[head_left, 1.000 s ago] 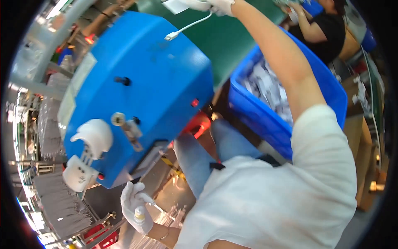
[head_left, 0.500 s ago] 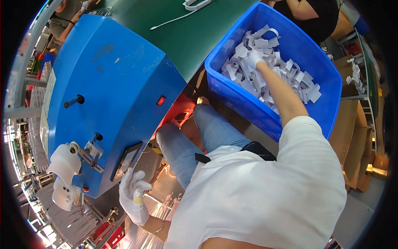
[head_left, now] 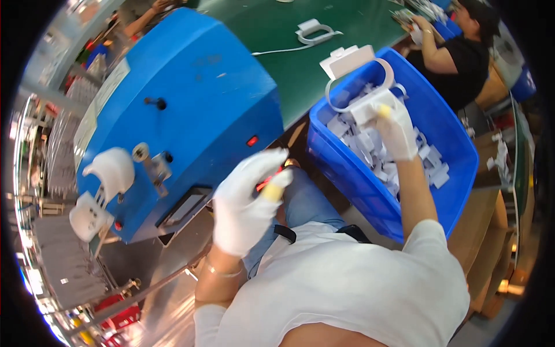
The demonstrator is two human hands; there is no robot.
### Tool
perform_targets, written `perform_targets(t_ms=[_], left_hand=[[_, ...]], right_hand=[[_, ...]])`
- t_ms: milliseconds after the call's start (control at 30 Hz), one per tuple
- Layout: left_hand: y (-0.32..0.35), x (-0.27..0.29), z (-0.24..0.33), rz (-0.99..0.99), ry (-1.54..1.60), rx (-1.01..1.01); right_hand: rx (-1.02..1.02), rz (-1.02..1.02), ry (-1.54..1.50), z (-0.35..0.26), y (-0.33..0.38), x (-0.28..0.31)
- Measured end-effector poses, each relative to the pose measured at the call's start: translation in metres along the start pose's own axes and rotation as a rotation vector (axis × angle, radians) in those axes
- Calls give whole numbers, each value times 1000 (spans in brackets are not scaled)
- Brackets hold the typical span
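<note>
Overhead, right hand (head_left: 398, 128) lifts a white looped part (head_left: 363, 95) above the blue bin (head_left: 457, 144).

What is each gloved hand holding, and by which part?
Right hand holds a white looped part by its blocky end, above the blue bin. Left hand holds nothing.

one big blue metal machine housing (head_left: 191, 98) stands at the left edge of the green belt (head_left: 300, 63). one blue plastic bin (head_left: 445, 133) sits off its right edge, with too many small white plastic parts (head_left: 376, 150) to count. two white-gloved hands: left hand (head_left: 245, 202), right hand (head_left: 396, 130). one white looped cable piece (head_left: 315, 32) lies on the belt.
</note>
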State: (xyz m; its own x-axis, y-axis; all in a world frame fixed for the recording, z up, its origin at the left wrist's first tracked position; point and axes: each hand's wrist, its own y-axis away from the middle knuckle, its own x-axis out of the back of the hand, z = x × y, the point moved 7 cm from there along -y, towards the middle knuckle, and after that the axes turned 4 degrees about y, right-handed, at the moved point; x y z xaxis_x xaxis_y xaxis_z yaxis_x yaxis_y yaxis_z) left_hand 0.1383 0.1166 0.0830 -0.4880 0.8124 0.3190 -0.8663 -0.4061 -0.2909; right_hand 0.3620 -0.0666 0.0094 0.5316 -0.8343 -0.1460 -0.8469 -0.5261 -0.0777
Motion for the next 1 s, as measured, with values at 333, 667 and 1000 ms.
perform_targets(t_ms=[333, 667, 1000], left_hand=[[51, 135, 65, 783, -74, -261], [81, 246, 79, 987, -514, -106], [110, 239, 8, 1099, -152, -152]], right_hand=[[-72, -773, -293, -87, 77, -230], [792, -553, 289, -139, 44, -340], [402, -822, 132, -115, 10, -363]])
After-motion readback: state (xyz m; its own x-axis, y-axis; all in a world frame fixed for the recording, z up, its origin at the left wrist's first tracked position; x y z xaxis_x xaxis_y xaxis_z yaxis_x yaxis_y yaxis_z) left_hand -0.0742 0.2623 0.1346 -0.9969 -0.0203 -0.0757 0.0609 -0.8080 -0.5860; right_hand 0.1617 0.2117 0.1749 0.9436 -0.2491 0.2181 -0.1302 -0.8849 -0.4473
